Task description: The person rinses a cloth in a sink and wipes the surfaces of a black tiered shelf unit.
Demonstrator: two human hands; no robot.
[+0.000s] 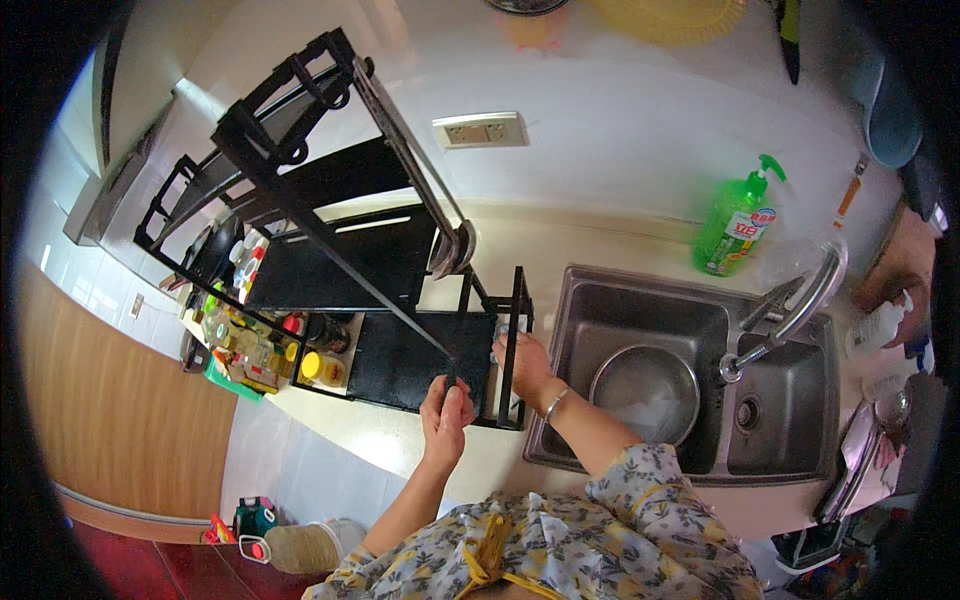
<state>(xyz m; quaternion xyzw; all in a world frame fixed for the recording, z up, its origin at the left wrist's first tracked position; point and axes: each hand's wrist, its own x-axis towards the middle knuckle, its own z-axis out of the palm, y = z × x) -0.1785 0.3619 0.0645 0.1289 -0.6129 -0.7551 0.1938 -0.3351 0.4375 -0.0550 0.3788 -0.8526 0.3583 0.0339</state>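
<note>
My left hand (448,416) is closed around the lower end of a slim dark bar (375,289). I cannot tell whether this bar is a post of the rack or a separate long handle. Reaching into the right end of the black metal rack (420,360), my right hand (525,367) has its fingers partly behind an upright (511,337). Something pale (501,339) shows at those fingertips, too hidden to name. Long-handled metal utensils (450,255) hang down the rack's right side.
Right of the rack is a double-bowl sink (637,300) with a metal basin (645,390) and a curved faucet (821,277). A green dish-soap bottle (735,225) stands behind it. Seasoning jars (322,367) fill the rack's left. A large jug (300,547) is on the floor.
</note>
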